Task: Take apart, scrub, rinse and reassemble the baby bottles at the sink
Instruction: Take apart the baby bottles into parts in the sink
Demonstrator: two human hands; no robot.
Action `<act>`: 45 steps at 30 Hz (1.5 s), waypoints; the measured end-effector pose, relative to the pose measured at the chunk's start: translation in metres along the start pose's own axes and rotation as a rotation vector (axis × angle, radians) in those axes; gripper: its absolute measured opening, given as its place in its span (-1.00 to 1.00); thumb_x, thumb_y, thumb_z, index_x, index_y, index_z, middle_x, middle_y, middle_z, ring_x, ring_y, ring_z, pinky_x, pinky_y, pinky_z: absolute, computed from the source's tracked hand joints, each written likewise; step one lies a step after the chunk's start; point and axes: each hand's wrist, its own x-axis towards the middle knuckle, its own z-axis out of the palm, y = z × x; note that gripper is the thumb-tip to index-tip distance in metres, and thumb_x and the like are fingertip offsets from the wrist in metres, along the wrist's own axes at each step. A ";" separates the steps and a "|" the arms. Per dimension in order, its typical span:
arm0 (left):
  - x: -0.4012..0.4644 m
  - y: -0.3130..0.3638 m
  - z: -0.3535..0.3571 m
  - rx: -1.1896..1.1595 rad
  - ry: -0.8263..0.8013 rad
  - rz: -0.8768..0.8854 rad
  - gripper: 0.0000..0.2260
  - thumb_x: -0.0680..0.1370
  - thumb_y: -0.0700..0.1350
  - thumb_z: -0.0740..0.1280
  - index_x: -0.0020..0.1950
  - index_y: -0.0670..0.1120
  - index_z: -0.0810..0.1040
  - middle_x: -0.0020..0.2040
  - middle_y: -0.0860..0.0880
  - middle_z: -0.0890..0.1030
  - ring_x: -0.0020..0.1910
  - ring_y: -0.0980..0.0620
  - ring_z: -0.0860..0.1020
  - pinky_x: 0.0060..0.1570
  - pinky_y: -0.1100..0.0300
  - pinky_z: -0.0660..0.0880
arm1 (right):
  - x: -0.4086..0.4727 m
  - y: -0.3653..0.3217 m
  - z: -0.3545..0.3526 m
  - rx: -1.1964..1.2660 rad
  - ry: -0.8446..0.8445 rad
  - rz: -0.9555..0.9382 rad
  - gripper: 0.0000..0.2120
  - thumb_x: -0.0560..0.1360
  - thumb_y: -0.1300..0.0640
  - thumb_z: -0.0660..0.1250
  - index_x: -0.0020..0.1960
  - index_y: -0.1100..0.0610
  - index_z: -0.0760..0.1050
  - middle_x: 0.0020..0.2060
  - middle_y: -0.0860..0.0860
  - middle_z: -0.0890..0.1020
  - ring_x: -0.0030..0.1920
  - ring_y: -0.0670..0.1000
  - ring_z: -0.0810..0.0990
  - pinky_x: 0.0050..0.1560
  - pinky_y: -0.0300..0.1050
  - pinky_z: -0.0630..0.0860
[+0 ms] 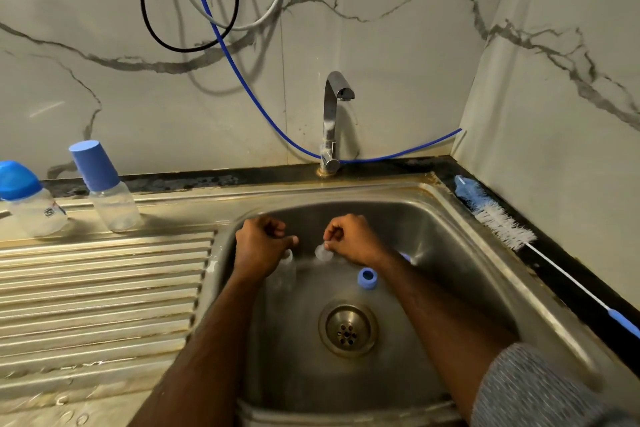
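Step in hand: by my judgement, taking apart the first bottle over the sink; the other two are still capped.
Left hand: fingers curled round the open neck of a clear bottle body, held low in the basin, left of the drain and beyond it.
Right hand: pinches a small clear nipple between thumb and fingertips, straight beyond the drain.
Blue ring: lies loose on the basin floor, just beyond the drain and a little right, below the right wrist.
Capped bottles: tall-capped bottle and round-capped bottle stand on the draining board, well left of the drain.
Bottle brush: lies on the table edge, far right of the drain and untouched.
Tap: behind the drain; no water seen running.
Doing it well: keep the small clear nipple pinched or set it beside the ring, away from the drain holes; keep parts grouped so each bottle goes back together with its own pieces.
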 end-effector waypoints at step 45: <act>0.004 -0.066 -0.285 -0.003 0.227 -0.028 -0.91 0.51 -0.25 0.50 -0.14 -0.25 0.63 -0.22 -0.21 0.68 -0.33 -0.04 0.64 -0.48 0.35 0.45 | 0.060 -0.337 0.097 0.014 0.023 -0.369 -0.37 0.58 0.06 0.34 0.54 -0.23 0.16 0.43 0.03 0.34 0.35 0.11 0.44 0.27 0.01 0.44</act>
